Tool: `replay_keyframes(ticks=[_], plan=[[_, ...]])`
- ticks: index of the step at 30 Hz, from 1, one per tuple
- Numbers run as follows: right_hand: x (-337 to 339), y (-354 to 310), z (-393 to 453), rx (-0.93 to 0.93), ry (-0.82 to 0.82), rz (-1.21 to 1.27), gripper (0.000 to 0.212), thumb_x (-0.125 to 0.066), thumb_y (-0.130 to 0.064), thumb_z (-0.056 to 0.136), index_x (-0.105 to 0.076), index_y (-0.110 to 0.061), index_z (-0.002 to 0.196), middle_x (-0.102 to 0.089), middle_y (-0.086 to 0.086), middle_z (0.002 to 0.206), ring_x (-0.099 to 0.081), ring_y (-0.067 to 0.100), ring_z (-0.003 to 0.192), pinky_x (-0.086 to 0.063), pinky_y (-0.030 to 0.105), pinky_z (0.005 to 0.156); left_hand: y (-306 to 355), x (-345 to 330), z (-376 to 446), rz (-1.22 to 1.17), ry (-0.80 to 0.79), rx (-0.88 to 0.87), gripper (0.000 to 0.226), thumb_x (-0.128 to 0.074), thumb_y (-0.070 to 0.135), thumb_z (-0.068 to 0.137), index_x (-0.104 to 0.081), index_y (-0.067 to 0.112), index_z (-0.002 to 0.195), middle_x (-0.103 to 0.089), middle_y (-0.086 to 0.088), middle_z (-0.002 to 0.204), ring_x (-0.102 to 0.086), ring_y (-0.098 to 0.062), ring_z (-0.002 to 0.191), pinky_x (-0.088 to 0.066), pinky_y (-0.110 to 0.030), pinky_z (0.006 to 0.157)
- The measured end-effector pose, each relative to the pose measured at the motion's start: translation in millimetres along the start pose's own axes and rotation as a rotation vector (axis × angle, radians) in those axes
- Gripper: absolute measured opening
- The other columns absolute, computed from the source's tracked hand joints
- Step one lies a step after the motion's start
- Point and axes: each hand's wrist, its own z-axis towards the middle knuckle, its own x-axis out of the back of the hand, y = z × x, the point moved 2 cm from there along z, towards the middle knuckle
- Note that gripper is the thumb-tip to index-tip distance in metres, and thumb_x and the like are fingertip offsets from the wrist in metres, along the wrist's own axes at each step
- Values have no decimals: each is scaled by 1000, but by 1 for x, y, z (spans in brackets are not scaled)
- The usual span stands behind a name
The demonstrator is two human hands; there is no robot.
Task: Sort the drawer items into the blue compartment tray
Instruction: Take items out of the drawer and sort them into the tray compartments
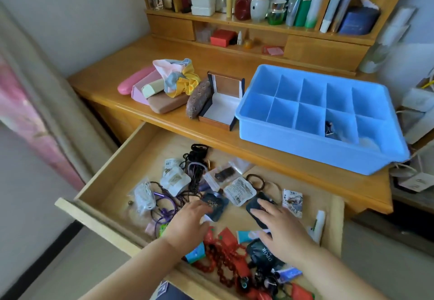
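Drawer lot, mid-sort. My left hand (pixel 187 220): fingers relaxed and apart, tips resting on a dark sachet (pixel 215 205) lettered in gold, nothing gripped. My right hand (pixel 279 227): fingers straight and spread, lying flat across a second dark pouch (pixel 258 208), not closed round it. Beyond both hands, up on the bench (pixel 281 159), stands the blue compartment tray (pixel 305 140); most cells show bare, one near cell holds small dark clips, the cell right of it something pale I cannot make out. Between my hands and the tray: white sachets (pixel 239 190), a brown hair tie (pixel 256 181), a tangle of purple and black cords (pixel 169 203) left of my left hand. Nearer me than my right hand: red beads (pixel 220 259) and a third dark sachet (pixel 263 252). Recommended handling: as I judge it, gather like with like, pinching each dark sachet by an edge so it lifts clear of the cords, and give the set one bare cell.
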Motion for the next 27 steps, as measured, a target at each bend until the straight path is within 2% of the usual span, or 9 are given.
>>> replay_keyframes(ticks=[2,5,11,14,16,18,21,23,27], plan=[[-24,1,9,-15,-76,-37,58,-38,-50,96,-18,-37,150,11,-8,159,-3,17,147,-6,33,118,-10,0,4,-22,52,13,37,-50,28,95,-52,25,131,-45,10,136,-40,-10,128,-32,-20,103],[-39,1,14,-1,-95,-52,55,-39,-57,93,-32,-36,144,31,-12,149,9,14,146,-11,37,118,-9,7,30,-42,118,-9,41,-47,29,96,-46,23,137,-44,7,141,-38,-12,131,-31,-23,105],[-46,2,1,84,-159,-7,50,-37,-59,91,-43,-37,136,30,-21,147,13,3,141,-10,36,118,7,-2,105,236,-34,-23,82,-53,14,86,-4,22,152,-7,-5,160,-7,-24,147,-11,-37,120],[-39,0,-5,129,-157,20,50,-36,-58,90,-51,-36,132,-5,-18,157,-7,-3,139,-7,32,118,11,-11,117,360,-71,-3,81,-57,9,83,-13,18,151,-23,-6,154,-26,-27,140,-26,-37,114],[-27,-5,0,141,-53,71,46,-36,-55,89,-64,-31,117,-53,-14,135,-44,3,124,-26,28,112,12,-13,112,420,-43,-36,70,-58,9,84,-26,17,146,-44,-5,140,-46,-27,124,-42,-35,98],[-14,-13,9,124,98,113,33,-45,-42,91,-69,-25,108,-65,-14,110,-55,6,105,-41,25,96,12,-8,97,407,-34,-46,55,-52,8,87,-38,20,139,-59,-3,120,-58,-24,105,-46,-31,77],[3,-20,21,17,344,224,19,-60,-22,89,-68,-22,106,-64,-15,106,-60,5,96,-48,20,81,11,12,65,87,31,20,37,-48,12,92,-53,20,128,-68,-2,106,-63,-22,94,-48,-28,72],[14,-26,27,-17,433,287,29,-63,-18,88,-63,-22,116,-57,-18,114,-55,1,104,-45,16,85,15,30,43,-195,115,41,26,-48,15,94,-63,19,115,-70,-1,97,-62,-14,83,-45,-22,68],[30,-43,26,31,312,483,58,-65,-17,86,-41,-33,137,-36,-31,132,-22,-26,121,-22,0,101,34,51,9,-713,-26,99,16,-51,15,94,-67,12,96,-67,-16,85,-56,-15,71,-44,-27,66]])
